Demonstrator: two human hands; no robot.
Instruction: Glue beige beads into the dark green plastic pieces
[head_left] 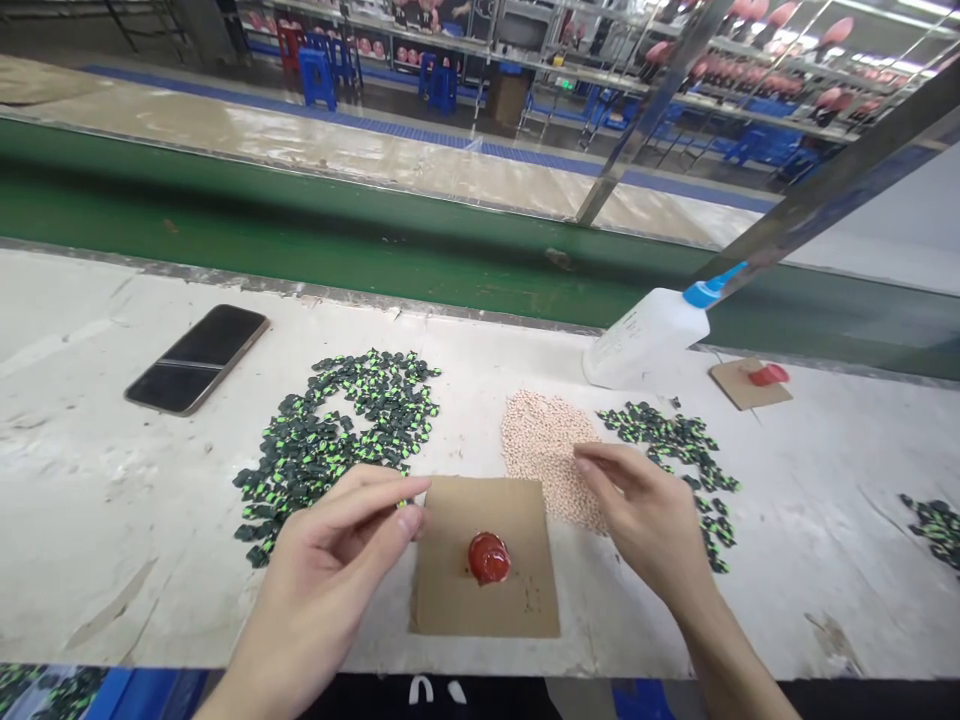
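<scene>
A square of brown cardboard (450, 610) lies near the table's front edge, with a glossy red cap-like piece (489, 558) at its middle. My left hand (337, 550) hovers at the cardboard's left edge, thumb and forefinger a little apart and nothing visible between them. Over a spread of small pale pink beads (536, 430) is my right hand (649, 505), its thumb and fingertips drawn together. Whether a bead is between them is too small to tell. Left of the cardboard lies a large pile of small dark pieces with bright green marks (315, 450), partly behind my left hand.
A smartphone (199, 358) lies at the left. Behind the beads leans a white bottle with a blue nozzle (649, 338). More dark-green pieces (660, 430) lie beyond my right hand. Another cardboard piece (739, 390) carries a red cap (769, 375). A metal post (825, 190) rises at right.
</scene>
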